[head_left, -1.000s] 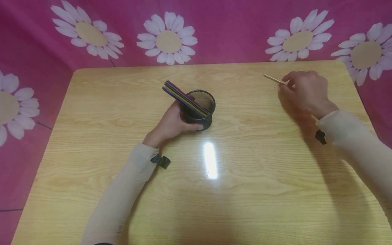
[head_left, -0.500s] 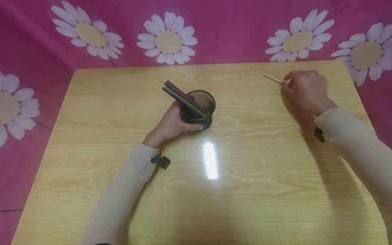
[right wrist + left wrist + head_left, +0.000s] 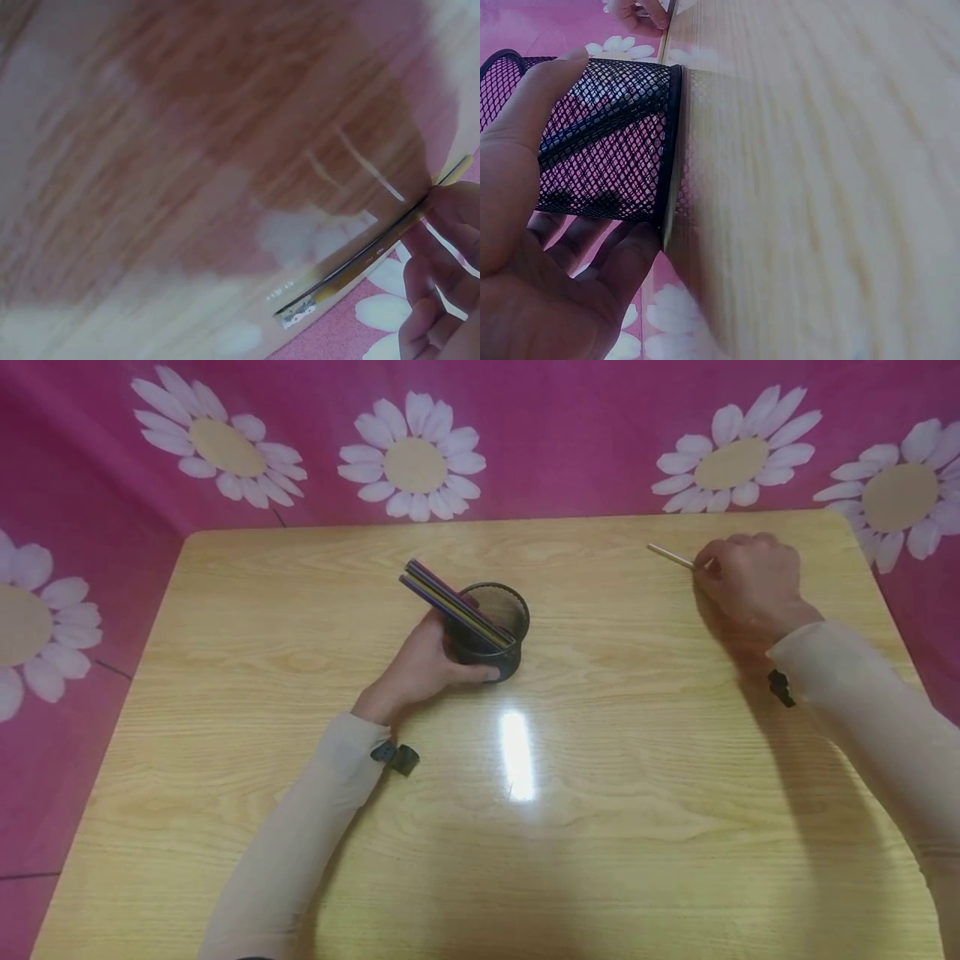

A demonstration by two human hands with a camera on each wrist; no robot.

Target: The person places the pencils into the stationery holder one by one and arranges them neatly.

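In the head view my left hand (image 3: pixel 420 664) grips a black mesh pencil cup (image 3: pixel 508 662), thumb along the near side. The left wrist view shows the fingers curled beneath the cup (image 3: pixel 607 135), close to its base. A bundle of several coloured pencils (image 3: pixel 450 599) leans out of the cup toward the far left. Over at the back right, my right hand (image 3: pixel 753 578) pinches a thin gold pencil (image 3: pixel 670 556) near one end. Its other end points left. In the right wrist view the pencil (image 3: pixel 375 247) shows a printed band, with thumb and fingertips at it.
A pale wooden table (image 3: pixel 615 793) spreads under both hands, with a bright light reflection in front of the cup. Behind the table's far edge hangs a magenta cloth (image 3: pixel 570 435) with large white flowers. Black straps (image 3: pixel 395 756) sit at the wrists.
The right hand's thumb and index finger have closed on the pencil's end, and the wrist has shifted slightly. The left hand and the cup hold the same place on the table.
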